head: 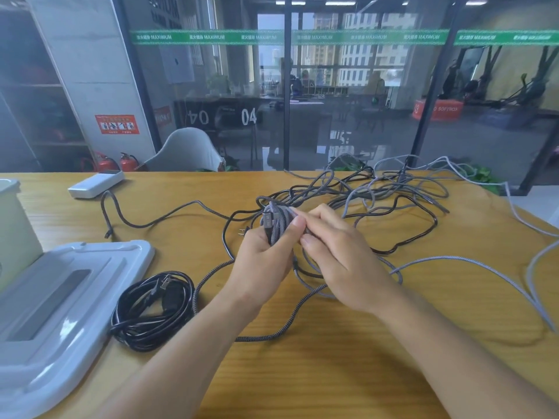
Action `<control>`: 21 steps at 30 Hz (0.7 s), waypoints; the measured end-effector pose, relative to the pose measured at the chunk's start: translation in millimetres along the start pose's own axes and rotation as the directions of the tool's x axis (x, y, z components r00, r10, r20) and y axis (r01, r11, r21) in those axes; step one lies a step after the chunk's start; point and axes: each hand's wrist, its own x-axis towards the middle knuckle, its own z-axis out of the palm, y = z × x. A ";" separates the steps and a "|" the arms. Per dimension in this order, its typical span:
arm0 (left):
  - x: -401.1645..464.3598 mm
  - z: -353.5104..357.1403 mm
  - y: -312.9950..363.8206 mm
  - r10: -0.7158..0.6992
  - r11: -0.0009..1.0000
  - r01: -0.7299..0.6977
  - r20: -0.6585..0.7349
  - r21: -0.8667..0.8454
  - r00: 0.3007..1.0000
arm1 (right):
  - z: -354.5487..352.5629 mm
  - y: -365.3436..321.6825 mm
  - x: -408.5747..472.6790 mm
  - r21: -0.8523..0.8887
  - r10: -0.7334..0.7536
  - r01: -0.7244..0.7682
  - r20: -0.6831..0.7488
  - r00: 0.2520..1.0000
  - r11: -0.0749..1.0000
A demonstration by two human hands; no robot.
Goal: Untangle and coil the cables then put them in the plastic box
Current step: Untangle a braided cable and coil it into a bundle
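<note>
A small bundle of grey braided cable (pixel 276 220) is held up just above the wooden table (pixel 332 358), near its middle. The bundle is wound along its length, and its long side runs from the near left up to the far right. A grey plug end sits at its top left.

The bundle is gripped by the left hand (pixel 263 261), with the thumb pressed on its near side and the fingers curled round behind. The right hand (pixel 335 252) is laid against the right side of the bundle, and the cable is pinched by its fingertips.

Loose grey cable trails from the bundle down to the table and loops away to the right. A tangle of grey and black cables (pixel 387 192) is spread out behind the hands.

A coiled black cable (pixel 151 309) is seen on the table at the left, just beside a white plastic lid (pixel 60 297). Part of the plastic box (pixel 12 225) is seen at the far left edge.
</note>
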 end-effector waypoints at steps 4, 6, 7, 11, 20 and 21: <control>2.6 -5.1 3.1 0.001 1.000 -0.003 -0.068 -0.025 0.998 | 3.2 3.0 0.0 0.106 0.023 -0.025 0.021 1.000 0.994; 3.9 -8.1 2.3 0.016 1.000 -0.014 -0.054 0.026 0.998 | 4.3 1.9 1.6 0.214 0.087 -0.081 -0.021 0.996 0.974; 3.8 -9.0 2.1 0.008 0.999 -0.006 -0.033 0.052 0.999 | 3.7 1.3 2.4 0.270 0.125 -0.107 -0.052 0.991 0.957; 2.8 -7.2 -0.5 -0.040 0.994 0.026 0.121 0.110 0.992 | -2.0 1.5 6.8 0.469 0.270 -0.187 -0.115 0.956 0.863; 1.6 -3.1 -2.6 -0.116 0.987 0.086 0.233 0.136 0.966 | -5.3 -2.3 4.5 0.558 0.242 -0.112 -0.164 0.956 0.822; 1.4 -2.9 -2.6 -0.116 0.987 0.086 0.232 0.135 0.966 | -5.4 -4.3 4.4 0.571 0.229 -0.096 -0.166 0.959 0.815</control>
